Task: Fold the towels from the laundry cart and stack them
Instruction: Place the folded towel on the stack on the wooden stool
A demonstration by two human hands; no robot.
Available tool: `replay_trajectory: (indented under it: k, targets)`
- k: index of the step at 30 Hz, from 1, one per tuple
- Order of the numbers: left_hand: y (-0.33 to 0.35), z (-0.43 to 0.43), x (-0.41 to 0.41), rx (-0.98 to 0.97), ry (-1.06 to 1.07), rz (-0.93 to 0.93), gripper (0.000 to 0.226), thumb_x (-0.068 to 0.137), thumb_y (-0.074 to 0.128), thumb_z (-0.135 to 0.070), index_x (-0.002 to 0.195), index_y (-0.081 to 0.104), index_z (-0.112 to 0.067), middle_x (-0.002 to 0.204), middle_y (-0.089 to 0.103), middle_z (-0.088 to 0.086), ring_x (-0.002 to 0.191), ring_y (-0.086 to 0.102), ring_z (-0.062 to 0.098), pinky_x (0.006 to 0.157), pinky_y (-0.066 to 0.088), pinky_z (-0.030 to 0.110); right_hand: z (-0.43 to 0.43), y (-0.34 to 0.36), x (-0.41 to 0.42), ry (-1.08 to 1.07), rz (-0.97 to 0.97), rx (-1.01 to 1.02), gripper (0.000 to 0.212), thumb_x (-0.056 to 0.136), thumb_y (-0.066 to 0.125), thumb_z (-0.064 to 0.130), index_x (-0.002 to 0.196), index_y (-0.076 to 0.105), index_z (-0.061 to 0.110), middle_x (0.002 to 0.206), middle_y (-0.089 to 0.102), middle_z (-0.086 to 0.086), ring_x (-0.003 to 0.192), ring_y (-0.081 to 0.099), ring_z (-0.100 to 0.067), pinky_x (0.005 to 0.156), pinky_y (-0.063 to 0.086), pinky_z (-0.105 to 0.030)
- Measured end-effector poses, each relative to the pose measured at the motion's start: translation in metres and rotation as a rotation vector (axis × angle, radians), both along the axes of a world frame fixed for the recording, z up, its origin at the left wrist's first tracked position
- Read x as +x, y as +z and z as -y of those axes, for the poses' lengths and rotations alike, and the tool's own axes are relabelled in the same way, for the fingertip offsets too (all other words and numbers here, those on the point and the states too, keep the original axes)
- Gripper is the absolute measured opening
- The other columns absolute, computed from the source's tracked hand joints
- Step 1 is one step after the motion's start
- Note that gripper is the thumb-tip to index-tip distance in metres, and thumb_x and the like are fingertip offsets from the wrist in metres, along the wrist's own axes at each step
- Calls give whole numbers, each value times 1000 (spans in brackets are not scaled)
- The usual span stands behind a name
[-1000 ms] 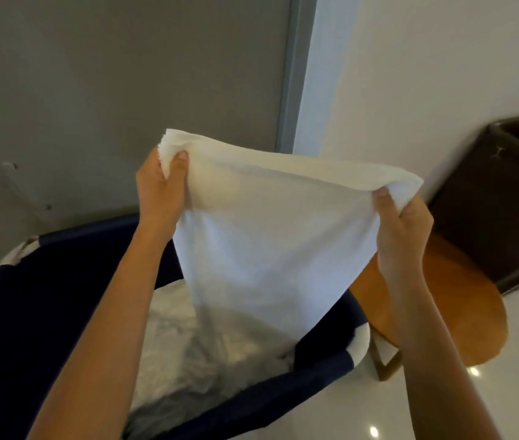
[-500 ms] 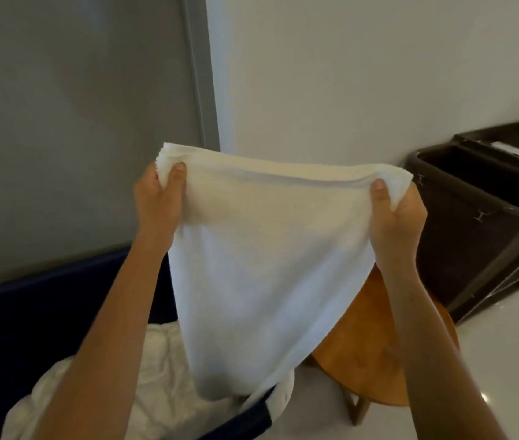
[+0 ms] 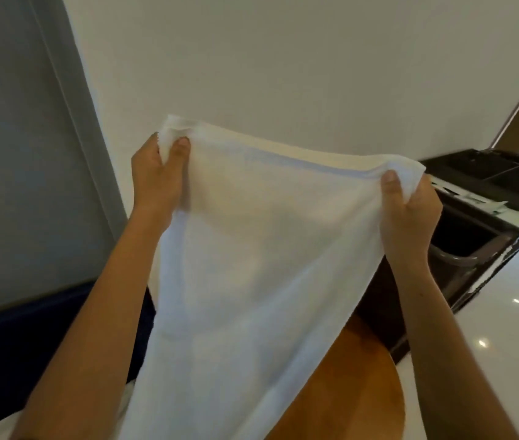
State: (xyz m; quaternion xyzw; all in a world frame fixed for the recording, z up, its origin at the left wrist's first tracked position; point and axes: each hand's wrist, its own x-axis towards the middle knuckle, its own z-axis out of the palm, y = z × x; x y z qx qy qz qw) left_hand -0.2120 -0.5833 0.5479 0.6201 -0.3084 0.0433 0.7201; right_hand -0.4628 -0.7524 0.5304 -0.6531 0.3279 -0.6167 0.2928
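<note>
Towel [image 3: 251,249] is up in the air, hung from both grips. L hand [image 3: 156,176] pinches one top corner, thumb in front, cloth bunched above it. R hand [image 3: 407,214] grips the other corner the same way and sits lower than L. Top edge fairly taut betw. the grips. Rest of towel drapes below them. Dark blue cart [image 3: 29,328] is under L grip, round wooden bench [image 3: 363,376] under R grip.

Step, prob.: squaring up for 1st fold. To do it well:
- level both grips and keep the edge tight
- match corners exactly before closing grips together
- keep hem clear of cart
</note>
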Motion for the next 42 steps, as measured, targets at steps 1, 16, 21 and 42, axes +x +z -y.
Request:
replay_trajectory:
  k: [1, 16, 21, 42]
  targets:
    - [4, 18, 1, -10, -7, 4, 6, 97, 55, -20, 98, 60, -20, 83, 60, -15, 66, 56, -9, 63, 45, 12, 17, 6, 0, -16, -11, -10, 34, 97, 53, 33, 118, 58, 7, 106, 61, 2, 88, 56, 2, 82, 45, -9]
    - [14, 179, 31, 38, -81, 54, 7, 96, 56, -18, 98, 62, -22, 87, 62, -14, 70, 57, -12, 67, 45, 11, 184, 13, 12, 13, -64, -89, 38, 95, 55, 37, 90, 59, -1, 76, 55, -6, 63, 46, -4, 60, 39, -17]
    - [0, 187, 21, 61, -91, 6, 7, 96, 57, -17, 100, 62, -16, 82, 60, -12, 65, 55, -11, 62, 43, 9, 202, 8, 1, 28, -86, -50, 43, 94, 58, 36, 77, 52, -4, 63, 44, -4, 53, 35, -2, 52, 31, -13]
    - [-132, 118, -140, 263, -48, -384, 14, 92, 60, -12, 87, 66, -24, 85, 65, -1, 78, 59, 16, 70, 48, 31, 161, -131, -130, 155, -220, 313, 24, 95, 57, 23, 85, 61, 2, 74, 58, 4, 68, 53, -6, 65, 44, -16]
